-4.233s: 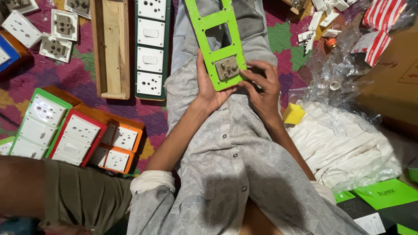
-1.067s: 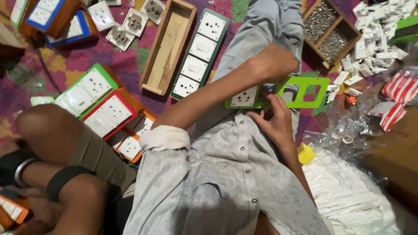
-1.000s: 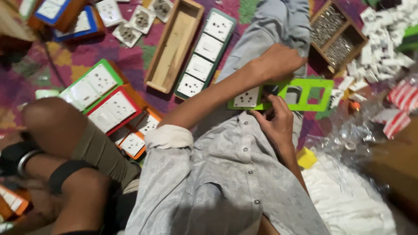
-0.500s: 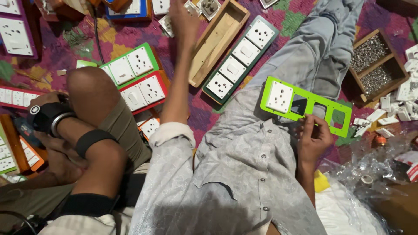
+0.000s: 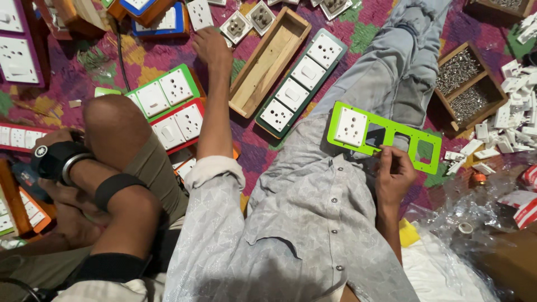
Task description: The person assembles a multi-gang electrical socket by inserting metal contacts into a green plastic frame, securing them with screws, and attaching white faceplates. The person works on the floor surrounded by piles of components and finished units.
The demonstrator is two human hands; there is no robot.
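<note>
A bright green switch plate (image 5: 415, 146) with several cut-outs lies across my lap. One white socket (image 5: 351, 127) is fitted at its left end. My right hand (image 5: 394, 174) grips the plate's near edge by the middle cut-outs. My left hand (image 5: 211, 48) is stretched far out over the patterned mat, palm down. It is next to loose socket modules (image 5: 235, 26) and a white socket (image 5: 199, 13). Its fingers are hidden from me, so what it grips cannot be made out.
An empty wooden tray (image 5: 267, 62) and a green-edged strip of white sockets (image 5: 300, 84) lie ahead. A box of screws (image 5: 467, 84) and white parts (image 5: 514, 109) are at right. Another person's knee (image 5: 114, 123) and finished boards (image 5: 168, 95) are at left.
My left hand has let go of the green plate and reached out to the far left. The plate has turned to lie across my lap, held by my right hand alone.
</note>
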